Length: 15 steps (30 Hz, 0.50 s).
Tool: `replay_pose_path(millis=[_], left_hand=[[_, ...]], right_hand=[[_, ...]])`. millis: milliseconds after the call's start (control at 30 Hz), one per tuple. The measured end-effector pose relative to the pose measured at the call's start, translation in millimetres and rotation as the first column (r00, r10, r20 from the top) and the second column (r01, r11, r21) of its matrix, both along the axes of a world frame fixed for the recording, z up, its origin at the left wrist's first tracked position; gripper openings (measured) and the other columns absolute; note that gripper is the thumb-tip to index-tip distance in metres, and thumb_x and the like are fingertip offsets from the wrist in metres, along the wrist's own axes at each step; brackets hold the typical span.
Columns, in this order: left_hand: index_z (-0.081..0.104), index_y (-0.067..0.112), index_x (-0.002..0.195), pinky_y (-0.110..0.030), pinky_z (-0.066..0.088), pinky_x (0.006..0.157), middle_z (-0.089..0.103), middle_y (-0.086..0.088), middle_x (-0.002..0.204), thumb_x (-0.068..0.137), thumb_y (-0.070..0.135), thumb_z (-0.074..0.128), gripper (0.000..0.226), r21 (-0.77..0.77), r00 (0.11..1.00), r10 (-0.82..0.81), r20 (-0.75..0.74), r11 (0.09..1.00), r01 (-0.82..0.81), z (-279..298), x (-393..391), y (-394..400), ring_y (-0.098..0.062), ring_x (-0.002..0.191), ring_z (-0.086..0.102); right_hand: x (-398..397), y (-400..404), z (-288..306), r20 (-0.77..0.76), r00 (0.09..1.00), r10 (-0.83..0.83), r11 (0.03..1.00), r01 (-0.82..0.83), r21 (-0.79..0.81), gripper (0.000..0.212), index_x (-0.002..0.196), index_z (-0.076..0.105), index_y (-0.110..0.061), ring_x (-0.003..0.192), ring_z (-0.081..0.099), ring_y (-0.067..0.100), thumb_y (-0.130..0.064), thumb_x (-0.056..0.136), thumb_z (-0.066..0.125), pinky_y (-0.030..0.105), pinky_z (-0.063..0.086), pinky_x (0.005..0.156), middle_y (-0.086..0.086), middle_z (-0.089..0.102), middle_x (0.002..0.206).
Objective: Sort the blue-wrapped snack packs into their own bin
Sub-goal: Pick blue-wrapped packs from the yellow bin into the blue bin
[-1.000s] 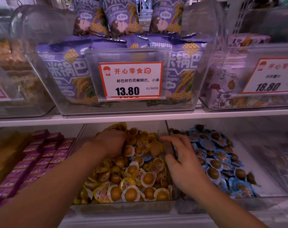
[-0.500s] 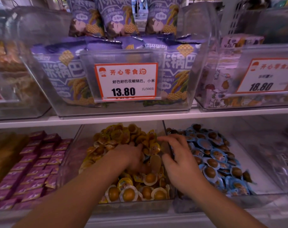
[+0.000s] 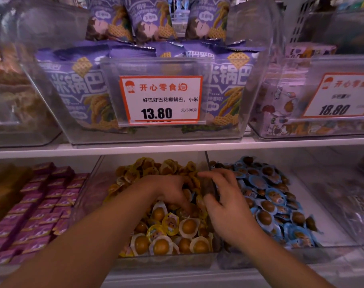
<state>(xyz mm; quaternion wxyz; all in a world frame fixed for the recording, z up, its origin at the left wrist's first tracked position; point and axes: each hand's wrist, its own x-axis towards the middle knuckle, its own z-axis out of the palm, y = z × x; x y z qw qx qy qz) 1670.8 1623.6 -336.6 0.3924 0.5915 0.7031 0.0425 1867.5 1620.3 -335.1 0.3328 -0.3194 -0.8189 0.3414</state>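
Two hands work the lower shelf. My left hand (image 3: pixel 168 191) has slid toward me across the yellow-wrapped round snack packs (image 3: pixel 170 231), fingers curled down into them; I cannot tell whether it grips one. My right hand (image 3: pixel 229 206) stays spread and relaxed over the clear divider, the blue-wrapped round snack packs (image 3: pixel 274 202) just beside it in their clear plastic bin (image 3: pixel 332 244).

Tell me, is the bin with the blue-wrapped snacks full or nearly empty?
Partly full. The blue-wrapped snack packs heap against the left side of their clear bin, while bare floor shows along its right.
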Motion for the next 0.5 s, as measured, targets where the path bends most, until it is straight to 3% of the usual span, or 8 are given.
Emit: replay_pose_path(millis=[100,267,400,500], left_hand=[[0.051,0.035,0.13,-0.032,0.048,0.096,0.056,0.011,0.127,0.033,0.066,0.078,0.105,0.093,0.999,0.029,-0.043,0.995,-0.025,-10.9,5.3,-5.9,-0.014,0.113,0.055],[0.062,0.023,0.114,-0.034,0.054,0.084,0.065,0.003,0.108,0.07,0.031,0.084,0.049,0.219,0.999,0.043,0.007,0.975,-0.044,-19.8,-2.4,-14.5,-0.016,0.099,0.062],[0.071,0.008,0.096,-0.044,0.057,0.08,0.073,-0.008,0.091,0.066,0.019,0.086,0.035,0.26,0.964,0.162,0.213,0.941,-0.215,1.2,-16.6,-22.8,-0.024,0.088,0.07],[0.072,0.006,0.1,-0.036,0.06,0.083,0.076,-0.01,0.097,0.069,0.01,0.087,0.035,0.238,0.833,0.262,0.487,0.878,-0.416,19.7,-22.2,-37.8,-0.025,0.093,0.072]], right_hand=[[-0.5,-0.4,0.8,0.0,1.0,-0.006,1.0,0.006,-0.006,0.04,0.124,0.058,-0.032,0.109,0.043,-0.01,-0.011,0.09,0.054,-0.006,0.029,0.085,-0.011,0.039,0.127],[-0.4,-2.6,2.4,0.005,1.0,-0.013,0.999,0.013,-0.034,0.038,0.122,0.058,-0.035,0.114,0.045,0.0,-0.012,0.092,0.054,-0.005,0.029,0.089,-0.011,0.039,0.128],[0.0,-3.0,3.5,-0.017,1.0,-0.007,1.0,0.006,-0.027,0.033,0.119,0.058,-0.038,0.11,0.044,-0.009,-0.016,0.093,0.056,-0.006,0.028,0.089,-0.011,0.04,0.127],[0.5,-3.1,3.6,0.001,1.0,-0.017,1.0,0.017,-0.005,0.036,0.117,0.055,-0.043,0.111,0.045,-0.003,-0.017,0.091,0.056,-0.006,0.027,0.088,-0.012,0.04,0.128]])
